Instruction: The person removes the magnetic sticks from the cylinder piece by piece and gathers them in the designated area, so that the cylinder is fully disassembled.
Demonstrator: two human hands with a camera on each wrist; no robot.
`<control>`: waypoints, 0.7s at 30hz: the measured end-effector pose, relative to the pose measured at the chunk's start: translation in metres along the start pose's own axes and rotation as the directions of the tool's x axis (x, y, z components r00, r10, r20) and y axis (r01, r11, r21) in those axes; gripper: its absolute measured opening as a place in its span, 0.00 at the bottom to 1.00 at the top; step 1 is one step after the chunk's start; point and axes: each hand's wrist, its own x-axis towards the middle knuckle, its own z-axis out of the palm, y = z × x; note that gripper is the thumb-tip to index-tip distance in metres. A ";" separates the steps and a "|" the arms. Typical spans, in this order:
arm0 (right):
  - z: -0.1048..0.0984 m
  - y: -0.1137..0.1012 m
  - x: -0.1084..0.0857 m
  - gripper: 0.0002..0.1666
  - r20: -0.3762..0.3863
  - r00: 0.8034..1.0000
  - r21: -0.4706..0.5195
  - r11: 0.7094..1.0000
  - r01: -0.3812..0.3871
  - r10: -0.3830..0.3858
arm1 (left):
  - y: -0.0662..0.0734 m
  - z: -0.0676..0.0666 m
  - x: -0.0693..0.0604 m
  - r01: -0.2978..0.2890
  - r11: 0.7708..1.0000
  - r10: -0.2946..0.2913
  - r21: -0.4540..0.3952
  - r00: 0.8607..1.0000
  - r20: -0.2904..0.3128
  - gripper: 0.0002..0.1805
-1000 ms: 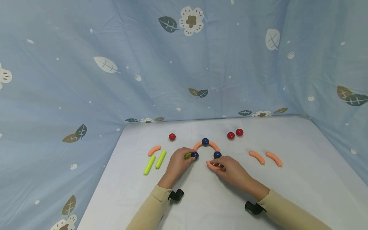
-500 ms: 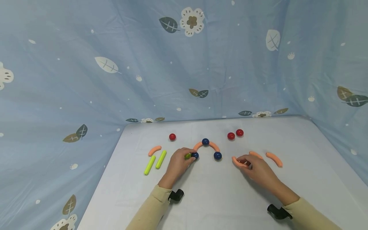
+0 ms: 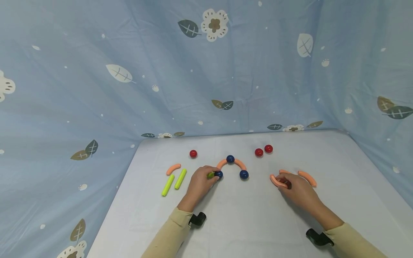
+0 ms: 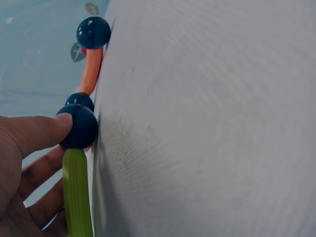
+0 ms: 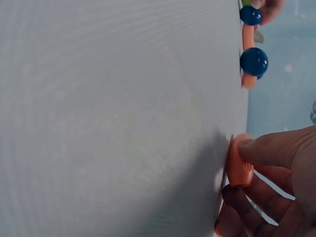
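Observation:
Three blue balls and two curved orange rods form an arch at the middle of the table. My left hand (image 3: 202,182) pinches the arch's left blue ball (image 4: 81,126), thumb on its near side. A green rod (image 4: 77,192) joins that ball and is partly hidden under the hand in the head view. The top blue ball (image 3: 230,159) and the right blue ball (image 3: 243,174) are untouched. Further right, my right hand (image 3: 298,190) holds a loose curved orange rod (image 5: 240,163) between thumb and fingers, close to the tabletop. Another curved orange rod (image 3: 284,171) lies partly hidden behind this hand.
Two green rods, one of them a green rod (image 3: 168,185), lie left beside a curved orange rod (image 3: 173,169). A red ball (image 3: 193,153) sits behind them. Two more red balls stand back right. One curved orange rod (image 3: 307,178) lies beyond my right hand. Patterned blue cloth surrounds the white table (image 3: 232,222).
My right hand has moved right, carrying the curved orange rod from beside the right blue ball to the loose orange rods. My left hand stays on its blue ball.

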 end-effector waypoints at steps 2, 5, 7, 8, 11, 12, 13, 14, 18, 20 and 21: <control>0.000 -0.001 0.000 0.13 0.002 1.000 0.000 1.000 -0.013 0.013 | 0.000 0.000 0.000 0.003 1.000 -0.003 0.003 1.000 0.000 0.17; -0.001 -0.002 0.000 0.12 0.002 1.000 -0.004 1.000 -0.024 0.024 | 0.000 0.001 0.000 0.010 1.000 -0.010 0.007 1.000 0.004 0.17; -0.001 -0.003 0.000 0.12 -0.003 1.000 -0.008 1.000 -0.025 0.025 | 0.000 0.001 -0.001 0.015 1.000 -0.015 0.001 1.000 0.004 0.17; -0.001 -0.003 0.000 0.11 -0.005 1.000 -0.008 1.000 -0.025 0.025 | 0.001 0.001 -0.001 0.016 1.000 -0.016 -0.001 1.000 0.003 0.17; -0.002 -0.003 0.000 0.12 -0.005 1.000 -0.010 0.999 -0.031 0.031 | 0.002 0.001 -0.002 0.017 1.000 -0.017 -0.011 1.000 0.003 0.17; -0.002 -0.003 0.000 0.12 -0.003 0.999 -0.010 0.999 -0.034 0.034 | 0.002 0.002 -0.003 0.020 1.000 -0.020 -0.018 1.000 0.005 0.17; -0.002 -0.003 0.000 0.13 -0.001 0.999 -0.011 0.999 -0.037 0.037 | 0.002 0.002 -0.003 0.018 1.000 -0.018 -0.021 1.000 0.005 0.17; -0.002 -0.003 0.000 0.14 -0.001 0.999 -0.012 0.999 -0.042 0.042 | 0.002 0.003 -0.004 0.016 1.000 -0.016 -0.023 1.000 0.007 0.17; -0.003 -0.006 0.000 0.17 -0.012 0.998 -0.004 0.998 -0.055 0.055 | 0.003 0.004 -0.006 0.016 0.999 -0.015 -0.033 1.000 0.013 0.16; -0.003 -0.008 0.001 0.18 -0.026 0.998 -0.005 0.999 -0.051 0.051 | 0.005 0.004 -0.007 0.023 0.999 -0.022 -0.037 1.000 0.021 0.16; -0.003 -0.009 0.002 0.17 -0.035 0.998 -0.004 0.999 -0.046 0.046 | 0.006 0.003 -0.007 0.027 0.999 -0.026 -0.040 0.999 0.025 0.16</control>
